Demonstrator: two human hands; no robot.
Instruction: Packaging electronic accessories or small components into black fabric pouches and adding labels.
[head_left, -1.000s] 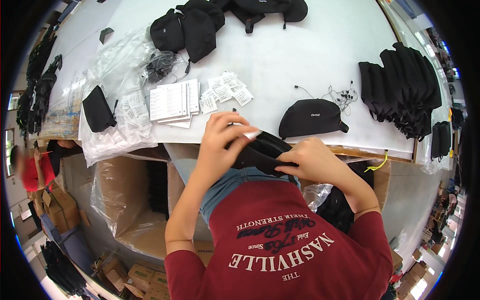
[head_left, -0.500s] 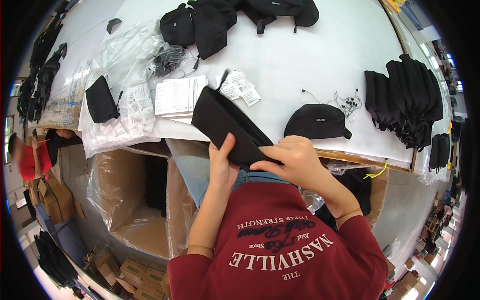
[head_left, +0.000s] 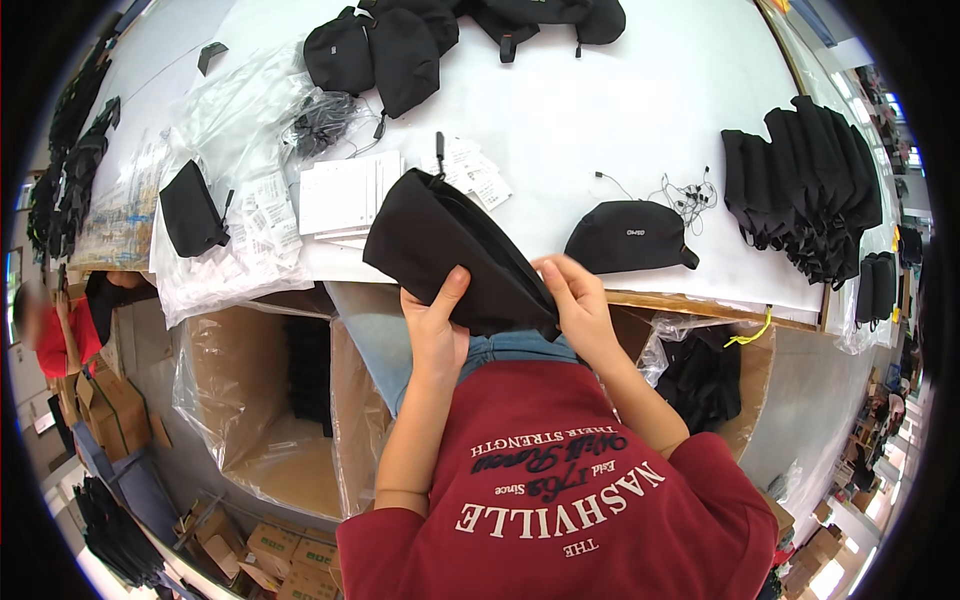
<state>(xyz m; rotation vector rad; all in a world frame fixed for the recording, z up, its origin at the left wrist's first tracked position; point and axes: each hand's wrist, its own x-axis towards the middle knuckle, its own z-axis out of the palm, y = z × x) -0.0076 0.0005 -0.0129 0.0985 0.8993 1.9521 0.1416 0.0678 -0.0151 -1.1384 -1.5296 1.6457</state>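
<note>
A black zippered pouch is held over the table's front edge, its zip side gaping and a pull tab sticking up at the far end. My left hand grips its lower left side, thumb on the front face. At the right end, my right hand pinches the edge by the zip. Just beyond that hand lies another black pouch with a small loop at its side. Loose black cords sit behind it. White booklets and small printed slips lie beyond the held pouch.
Black pouches are heaped at the back, and a row of folded black ones lies at the right. Clear plastic bags cover the left. Plastic-lined cartons stand below the table edge. A person in red is at far left.
My right hand has drawn back from the pouch's opening to its right edge. The pouch has shifted slightly left, its zip side gaping wider.
</note>
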